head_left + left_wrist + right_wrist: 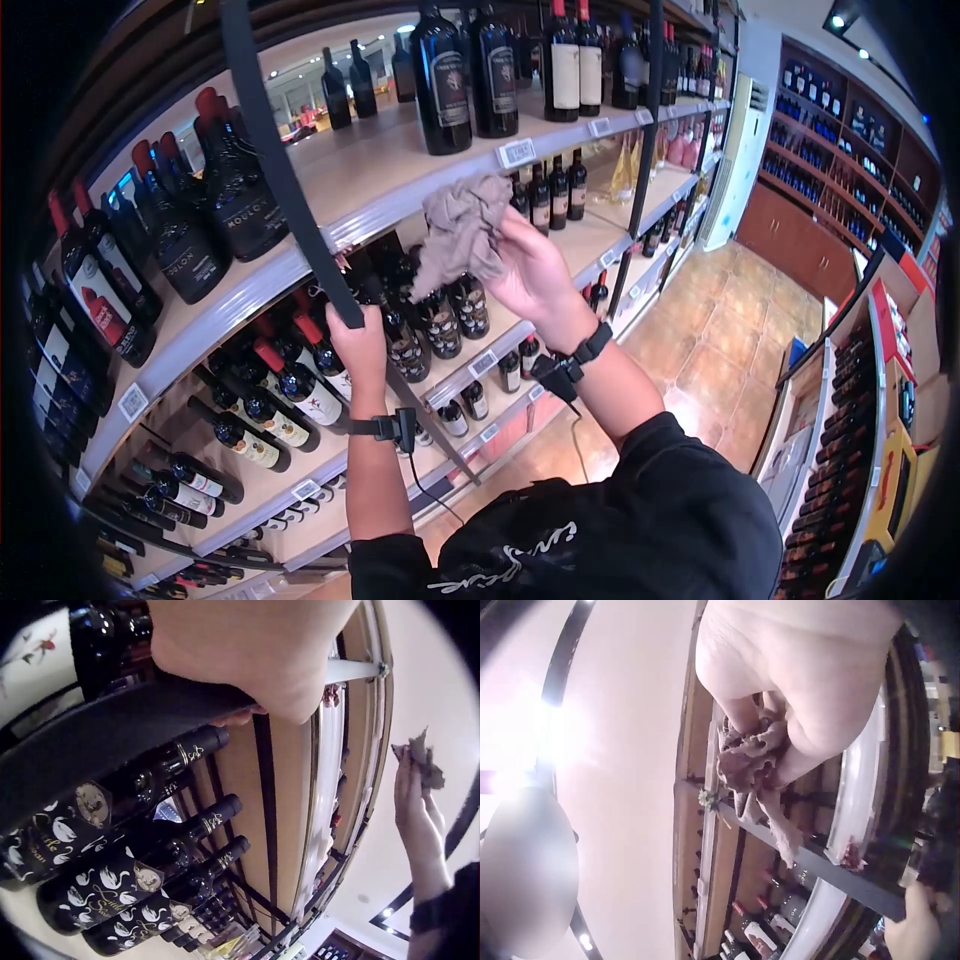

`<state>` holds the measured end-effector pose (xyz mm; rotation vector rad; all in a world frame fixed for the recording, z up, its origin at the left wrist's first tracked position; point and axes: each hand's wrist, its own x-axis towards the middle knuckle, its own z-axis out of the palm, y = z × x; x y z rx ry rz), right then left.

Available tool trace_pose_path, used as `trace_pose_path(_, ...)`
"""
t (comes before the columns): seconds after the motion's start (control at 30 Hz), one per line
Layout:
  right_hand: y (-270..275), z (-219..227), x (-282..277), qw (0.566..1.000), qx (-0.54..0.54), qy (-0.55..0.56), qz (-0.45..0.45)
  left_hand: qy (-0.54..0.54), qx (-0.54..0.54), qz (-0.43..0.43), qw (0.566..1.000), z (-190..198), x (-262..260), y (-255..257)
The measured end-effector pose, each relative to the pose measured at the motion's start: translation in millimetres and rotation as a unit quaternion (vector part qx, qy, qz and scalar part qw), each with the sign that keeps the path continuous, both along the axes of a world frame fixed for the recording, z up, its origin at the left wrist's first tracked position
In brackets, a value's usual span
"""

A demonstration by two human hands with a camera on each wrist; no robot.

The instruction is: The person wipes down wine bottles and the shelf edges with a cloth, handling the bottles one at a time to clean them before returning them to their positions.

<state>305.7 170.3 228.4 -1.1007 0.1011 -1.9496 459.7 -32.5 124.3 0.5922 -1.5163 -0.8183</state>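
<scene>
My right hand [532, 278] holds a crumpled grey-brown cloth [465, 232] in front of the shelf, a loose end hanging down. In the right wrist view, the thumb and fingers pinch the bunched cloth [751, 761]. Lower and to the left, my left hand [360, 345] grips the black upright post [285, 165] of the wine shelf. Seen from the left wrist, fingertips show past the edge of the post [127, 720]. Dark bottles with white swan labels [112, 889] stand on the shelf close to that hand.
Wine bottles fill several shelf levels, with large dark bottles [445, 85] above the cloth and red-capped ones [100, 285] at the left. Price tags [516, 152] line the shelf edges. Another bottle rack [835, 450] stands at the right, beyond the tiled floor [690, 340].
</scene>
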Motion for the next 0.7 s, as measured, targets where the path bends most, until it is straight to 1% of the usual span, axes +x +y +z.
trace_pose_path(0.03, 6.4, -19.5, -2.6, 1.0, 0.004, -0.018, 0.004, 0.004, 0.001, -0.006, 1.0, -1.0, -2.0, -0.3)
trace_pose_path(0.07, 9.2, -46.0, -10.4, 0.996, -0.029, -0.035, 0.076, 0.008, 0.033, -0.034, 0.999, -1.7, -1.5, -0.3)
trace_pose_path(0.1, 17.2, -74.0, -7.0, 0.993, 0.082, -0.085, -0.008, 0.013, 0.065, -0.061, 0.996, -0.9, 0.4, 0.8)
trace_pose_path(0.17, 32.1, -121.7, -1.6, 0.984, 0.142, -0.101, -0.024, 0.005, 0.034, -0.041, 0.999, -7.9, -2.7, -8.0)
trace_pose_path(0.23, 51.8, -161.9, 7.4, 0.98, 0.159, -0.116, -0.019, 0.005, 0.038, -0.032, 0.999, -10.5, -4.6, -12.6)
trace_pose_path(0.27, 61.3, -192.3, 7.7, 0.962, 0.215, -0.165, -0.022, 0.006, 0.041, -0.03, 0.999, -11.5, -5.8, -12.4)
trace_pose_path(0.3, 72.9, -224.0, 7.7, 0.939, 0.27, -0.213, -0.024, 0.005, 0.071, -0.043, 0.997, -8.9, -5.4, -10.3)
trace_pose_path(0.37, 106.6, -269.5, 12.7, 0.881, 0.418, -0.216, -0.046, 0.002, 0.131, -0.07, 0.989, -3.0, -2.7, -4.0)
trace_pose_path(0.4, 112.7, -284.4, 16.1, 0.893, 0.39, -0.222, -0.027, 0.004, 0.098, -0.061, 0.993, -12.6, -4.3, -14.4)
trace_pose_path(0.47, 116.9, -305.6, 20.6, 0.914, 0.331, -0.233, 0.012, 0.012, 0.088, -0.058, 0.994, -14.4, -5.0, -16.5)
trace_pose_path(0.53, 120.0, -307.2, 20.5, 0.917, 0.319, -0.238, 0.005, 0.018, 0.066, -0.051, 0.996, -15.4, -6.7, -18.6)
trace_pose_path(0.57, 121.6, -308.0, 20.3, 0.918, 0.315, -0.239, 0.001, 0.017, 0.077, -0.054, 0.995, -17.2, -6.7, -18.4)
trace_pose_path(0.63, 116.8, -307.4, 18.7, 0.919, 0.326, -0.218, -0.035, 0.018, 0.101, -0.057, 0.993, -6.8, -5.4, -5.1)
trace_pose_path(0.67, 112.7, -306.6, 17.4, 0.919, 0.333, -0.205, -0.05, 0.029, 0.085, -0.065, 0.994, -7.8, -6.7, -6.8)
trace_pose_path(0.7, 110.1, -306.6, 16.4, 0.926, 0.324, -0.188, -0.045, 0.03, 0.084, -0.07, 0.994, -8.4, -6.5, -6.5)
